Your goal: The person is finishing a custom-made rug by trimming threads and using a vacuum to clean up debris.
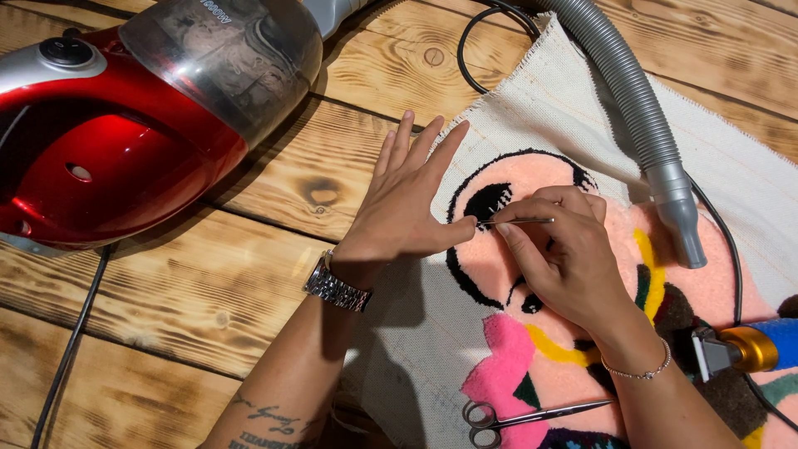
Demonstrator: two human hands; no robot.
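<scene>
Near the rug's (532, 100) edge, right hand (565, 249) pinches tweezers (519, 221).

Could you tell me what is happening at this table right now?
A person is working on a tufted rug with pink, yellow and black pile, laid on a wooden table. The left hand presses flat at the rug's edge, thumb on the pile, while the right hand pinches thin metal tweezers over a black patch. Scissors lie on the rug, a grey vacuum hose rests across it, and a red vacuum cleaner sits alongside.

thin metal tweezers (519, 221), level, tips on pink tufted rug (549, 333)
</scene>
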